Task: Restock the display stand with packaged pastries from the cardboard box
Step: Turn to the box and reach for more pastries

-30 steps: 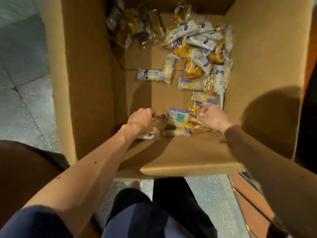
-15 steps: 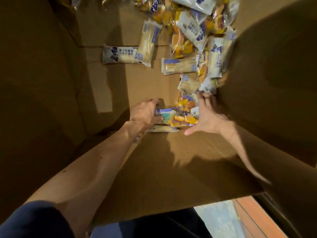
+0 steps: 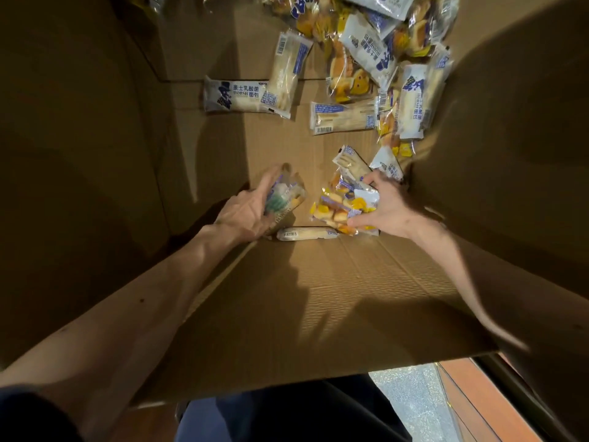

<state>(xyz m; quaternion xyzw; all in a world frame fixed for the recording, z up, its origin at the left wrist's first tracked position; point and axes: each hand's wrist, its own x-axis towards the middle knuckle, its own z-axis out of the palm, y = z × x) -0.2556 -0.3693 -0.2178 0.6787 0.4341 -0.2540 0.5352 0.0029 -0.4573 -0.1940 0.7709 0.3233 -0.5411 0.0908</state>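
Note:
Both arms reach deep into the large cardboard box [image 3: 318, 314]. My left hand [image 3: 245, 215] is closed around a clear wrapped pastry pack with a green label [image 3: 283, 199], lifted a little off the box floor. My right hand [image 3: 385, 205] grips a clear bag of small yellow-orange pastries [image 3: 338, 205]. A long pale pastry bar [image 3: 306, 233] lies on the floor between the hands. More white-and-blue wrapped breads [image 3: 236, 95] and yellow pastry bags [image 3: 347, 78] are scattered toward the far side. No display stand is in view.
Tall cardboard walls [image 3: 79, 154] close in on the left and right. Below the near flap are my dark trousers [image 3: 287, 409], grey speckled floor [image 3: 404, 397] and a reddish-brown surface [image 3: 478, 403] at the bottom right.
The view has pushed deeper into the box. My left hand has closed on the green-label pack and raised it. My right hand has curled around the yellow pastry bag.

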